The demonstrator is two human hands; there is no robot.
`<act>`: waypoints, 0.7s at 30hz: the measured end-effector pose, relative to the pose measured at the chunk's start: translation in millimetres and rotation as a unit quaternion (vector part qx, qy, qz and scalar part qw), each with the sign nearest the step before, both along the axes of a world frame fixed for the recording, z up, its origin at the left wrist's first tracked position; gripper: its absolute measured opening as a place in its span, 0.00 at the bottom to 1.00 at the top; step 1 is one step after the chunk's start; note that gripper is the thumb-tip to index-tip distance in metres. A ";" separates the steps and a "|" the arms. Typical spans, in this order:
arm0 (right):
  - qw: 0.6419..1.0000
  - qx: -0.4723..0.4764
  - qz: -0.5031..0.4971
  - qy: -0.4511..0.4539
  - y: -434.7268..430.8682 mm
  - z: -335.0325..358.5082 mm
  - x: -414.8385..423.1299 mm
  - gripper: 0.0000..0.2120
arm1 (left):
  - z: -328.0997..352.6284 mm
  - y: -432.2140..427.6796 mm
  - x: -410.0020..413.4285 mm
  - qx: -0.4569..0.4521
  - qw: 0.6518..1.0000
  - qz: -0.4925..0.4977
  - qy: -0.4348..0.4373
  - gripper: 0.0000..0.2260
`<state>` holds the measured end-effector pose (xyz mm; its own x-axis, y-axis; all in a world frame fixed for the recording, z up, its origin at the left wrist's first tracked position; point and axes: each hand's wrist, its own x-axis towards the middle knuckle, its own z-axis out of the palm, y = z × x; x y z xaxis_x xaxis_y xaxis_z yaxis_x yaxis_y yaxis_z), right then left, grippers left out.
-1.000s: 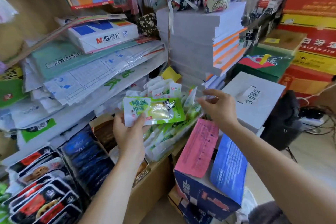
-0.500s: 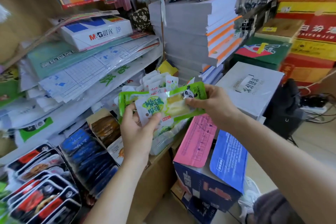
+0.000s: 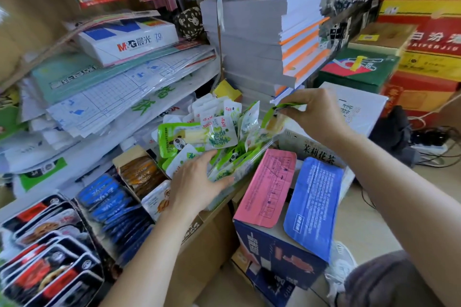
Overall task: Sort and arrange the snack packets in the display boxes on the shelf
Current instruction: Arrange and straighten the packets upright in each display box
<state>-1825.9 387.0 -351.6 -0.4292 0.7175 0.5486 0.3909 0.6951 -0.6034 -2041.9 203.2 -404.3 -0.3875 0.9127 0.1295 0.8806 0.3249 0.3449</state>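
Pinching one green packet by top edge w/ my R hand, above right end of display box, prob. to slot it upright. My L hand flat, fingers straight, pressing loose pile down to steady it.

The heap of snack packets is hemmed in by sagging paper stacks overhanging at left, a tall pile of white reams behind, and a white box at right. Access is open from the front and above, where the left hand lies flat on the heap and the right hand pinches one green packet. A carton with pink and blue flaps blocks the front right.
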 end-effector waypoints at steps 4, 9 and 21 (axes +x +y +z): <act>0.994 0.012 0.055 -0.088 5.5 -14.7 -22.6 0.07 | 0.2 6.1 -6.5 0.004 1.000 0.007 -0.028 0.33; 0.983 -0.011 0.063 -0.172 7.7 -35.2 -36.4 0.08 | -4.9 10.7 -18.2 0.050 0.998 -0.045 0.015 0.23; 0.996 -0.010 -0.001 0.089 3.6 -19.8 -33.8 0.05 | 3.6 24.2 -13.0 -0.019 0.994 -0.087 0.062 0.13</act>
